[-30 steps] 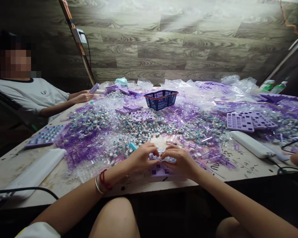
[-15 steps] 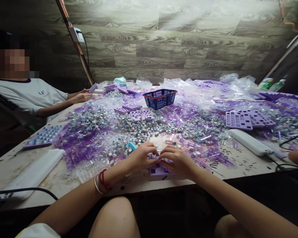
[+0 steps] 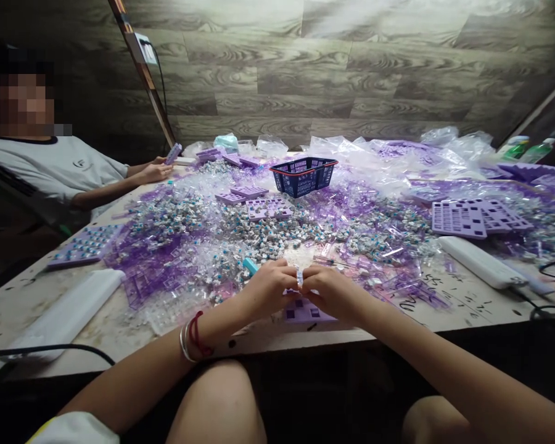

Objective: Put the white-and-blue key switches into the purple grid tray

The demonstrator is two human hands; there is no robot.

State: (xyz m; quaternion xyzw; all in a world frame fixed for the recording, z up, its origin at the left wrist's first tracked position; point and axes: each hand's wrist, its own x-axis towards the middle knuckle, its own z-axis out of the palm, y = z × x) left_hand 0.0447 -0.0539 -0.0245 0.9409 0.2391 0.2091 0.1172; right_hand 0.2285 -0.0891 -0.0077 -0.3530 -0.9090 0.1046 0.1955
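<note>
My left hand (image 3: 269,287) and my right hand (image 3: 335,291) meet near the front edge of the table, fingers bent and closed. Between their fingertips shows a small clear and whitish piece (image 3: 300,277); its exact kind is too small to make out. Just below them lies a light purple plate with square holes (image 3: 305,313), partly covered by the fingers. Beyond my left fingers a turquoise stick-like object (image 3: 250,266) rests by loose small switches (image 3: 263,237) with blue tops. A thin pointed tool (image 3: 330,261) lies past my right hand.
A dark blue basket (image 3: 303,179) stands mid-table. Purple plates (image 3: 478,219) are stacked at right. White oblong devices with cables lie at left (image 3: 74,314) and right (image 3: 481,262). Clear and purple plastic pieces (image 3: 166,271) spread widely. A co-worker (image 3: 69,169) sits at left holding a purple piece.
The view has shifted slightly. My hands have drawn closer together, fingertips meeting on the small piece above the purple plate. At the right edge, another person's arm has mostly left view.
</note>
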